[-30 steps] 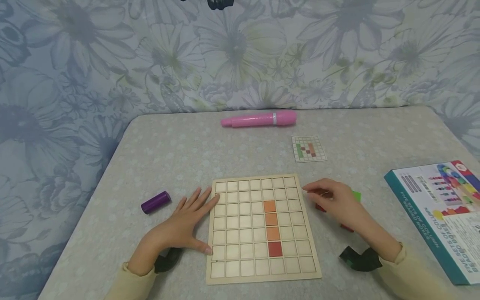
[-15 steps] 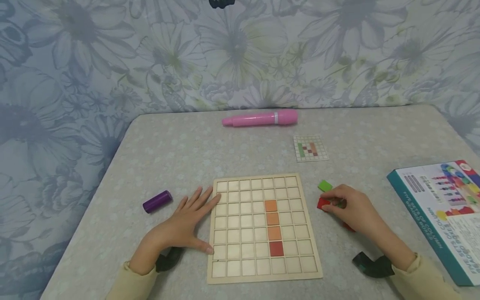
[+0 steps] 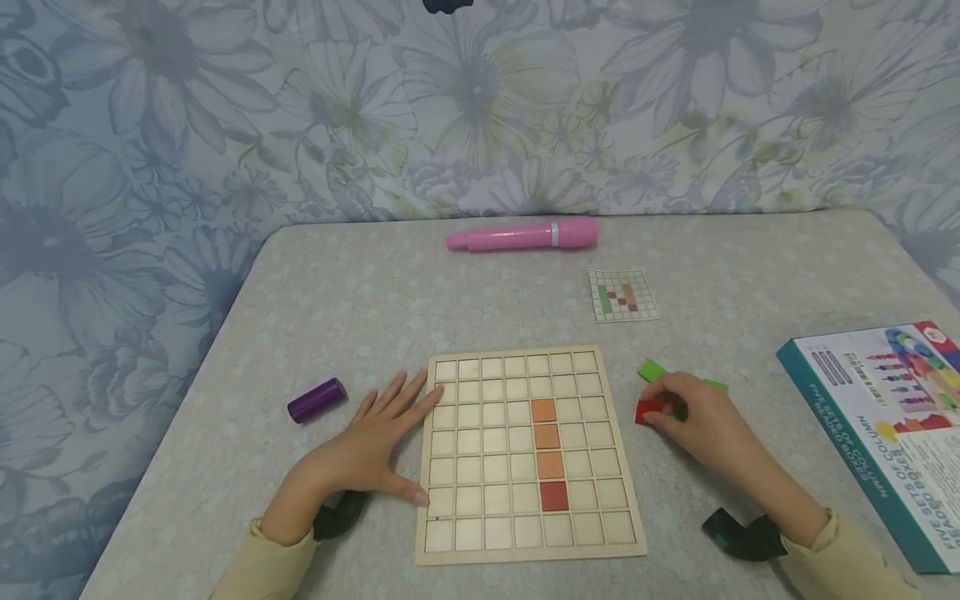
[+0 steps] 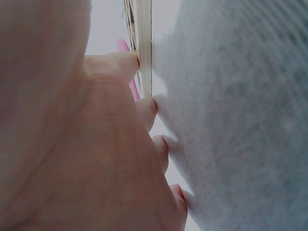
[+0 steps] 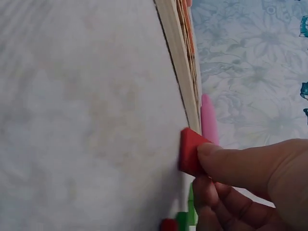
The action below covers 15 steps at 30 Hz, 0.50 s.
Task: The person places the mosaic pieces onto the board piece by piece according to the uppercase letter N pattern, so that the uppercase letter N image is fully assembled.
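Square pale-wood grid board (image 3: 494,467) is lying well in from the bench's (image 3: 360,283) far edge. Its fifth column from left is holding three square orange tiles (image 3: 547,436), third to fifth rows counting from the far side, plus a square dark-red tile (image 3: 554,496) in the sixth. Left hand (image 3: 367,454) is resting at the board's left edge, fingers spread apart, thumb and index touching the frame. Right hand (image 3: 701,417) is working off the board's right edge, grip pinching a square bright-red tile (image 5: 191,153); can't tell if it's touching the bench. Square green tiles (image 3: 651,370) are lying just beyond that hand, partly hidden. A narrow bench strip is separating held tile and board; wider room is running rightward to a flat teal-and-white printed box (image 3: 885,425), contents hidden. Small printed grid card (image 3: 623,296) and pink pen (image 3: 522,236) are lying nearer the far edge.
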### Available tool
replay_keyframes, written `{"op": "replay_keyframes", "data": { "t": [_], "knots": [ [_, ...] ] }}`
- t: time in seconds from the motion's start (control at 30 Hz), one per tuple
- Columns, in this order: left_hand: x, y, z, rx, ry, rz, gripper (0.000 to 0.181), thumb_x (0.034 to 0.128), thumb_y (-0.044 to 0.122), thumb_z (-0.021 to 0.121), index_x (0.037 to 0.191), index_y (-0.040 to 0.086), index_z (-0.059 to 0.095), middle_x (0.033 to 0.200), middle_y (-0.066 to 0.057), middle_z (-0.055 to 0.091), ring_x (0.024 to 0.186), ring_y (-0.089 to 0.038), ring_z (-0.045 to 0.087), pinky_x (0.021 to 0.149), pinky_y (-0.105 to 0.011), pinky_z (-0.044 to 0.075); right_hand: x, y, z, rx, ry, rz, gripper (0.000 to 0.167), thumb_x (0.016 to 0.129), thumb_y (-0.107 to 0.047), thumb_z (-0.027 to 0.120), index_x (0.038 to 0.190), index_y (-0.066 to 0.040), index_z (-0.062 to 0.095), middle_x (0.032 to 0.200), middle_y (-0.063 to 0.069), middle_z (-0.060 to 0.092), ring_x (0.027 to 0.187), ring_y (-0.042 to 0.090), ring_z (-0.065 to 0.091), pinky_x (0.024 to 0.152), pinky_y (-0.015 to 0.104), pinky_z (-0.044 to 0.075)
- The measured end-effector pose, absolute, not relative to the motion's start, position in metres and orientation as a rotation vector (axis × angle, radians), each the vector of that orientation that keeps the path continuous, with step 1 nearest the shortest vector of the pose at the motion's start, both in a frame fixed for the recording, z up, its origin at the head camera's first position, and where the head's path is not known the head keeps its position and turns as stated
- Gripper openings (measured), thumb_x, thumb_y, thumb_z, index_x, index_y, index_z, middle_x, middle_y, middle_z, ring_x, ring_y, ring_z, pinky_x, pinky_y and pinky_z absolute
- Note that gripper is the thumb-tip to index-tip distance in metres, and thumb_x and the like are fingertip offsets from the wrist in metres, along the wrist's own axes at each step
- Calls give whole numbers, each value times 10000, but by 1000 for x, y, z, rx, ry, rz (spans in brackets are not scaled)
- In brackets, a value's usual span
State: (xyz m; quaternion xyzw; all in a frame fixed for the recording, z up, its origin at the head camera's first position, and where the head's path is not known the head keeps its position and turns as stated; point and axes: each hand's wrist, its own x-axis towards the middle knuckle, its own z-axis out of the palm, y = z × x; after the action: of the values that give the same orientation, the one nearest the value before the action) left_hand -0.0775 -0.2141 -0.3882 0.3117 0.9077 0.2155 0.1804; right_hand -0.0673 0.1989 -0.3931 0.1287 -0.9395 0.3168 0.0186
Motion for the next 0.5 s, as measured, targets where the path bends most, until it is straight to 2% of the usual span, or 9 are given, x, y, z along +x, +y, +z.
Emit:
{"op": "replay_keyframes", "data": {
  "t": [0.17, 0.23, 0.37, 0.5],
  "knots": [
    [-77, -214, -387, 881, 2562, 611, 1189, 623, 658, 719, 1511, 103, 155, 1545, -159, 10, 1374, -382, -66, 998, -654, 2, -66, 191, -381, 358, -2912, 1074, 156, 783, 9, 733, 895, -93, 694, 836, -10, 641, 764, 167, 588, 681, 379, 488],
    [-78, -214, -387, 882, 2561, 610, 1189, 622, 655, 723, 1510, 102, 157, 1545, -160, 11, 1374, -383, -65, 999, -653, 3, -67, 184, -376, 358, -2885, 1168, 142, 792, -3, 730, 901, -89, 702, 852, -12, 656, 774, 162, 608, 690, 360, 502],
    [-78, -213, -387, 881, 2561, 598, 1192, 623, 653, 726, 1511, 101, 153, 1546, -155, 8, 1376, -376, -66, 1005, -645, 3, -67, 163, -372, 409, -2817, 1491, 95, 803, -30, 729, 884, -69, 696, 790, -20, 651, 690, 147, 612, 616, 269, 502],
    [-77, -213, -386, 875, 2557, 604, 1194, 622, 653, 725, 1511, 103, 150, 1546, -153, 3, 1375, -375, -70, 1005, -644, -1, -65, 137, -376, 471, -2786, 1802, 64, 818, -87, 729, 862, -66, 687, 751, -2, 646, 655, 175, 611, 585, 254, 490]
  ]
}}
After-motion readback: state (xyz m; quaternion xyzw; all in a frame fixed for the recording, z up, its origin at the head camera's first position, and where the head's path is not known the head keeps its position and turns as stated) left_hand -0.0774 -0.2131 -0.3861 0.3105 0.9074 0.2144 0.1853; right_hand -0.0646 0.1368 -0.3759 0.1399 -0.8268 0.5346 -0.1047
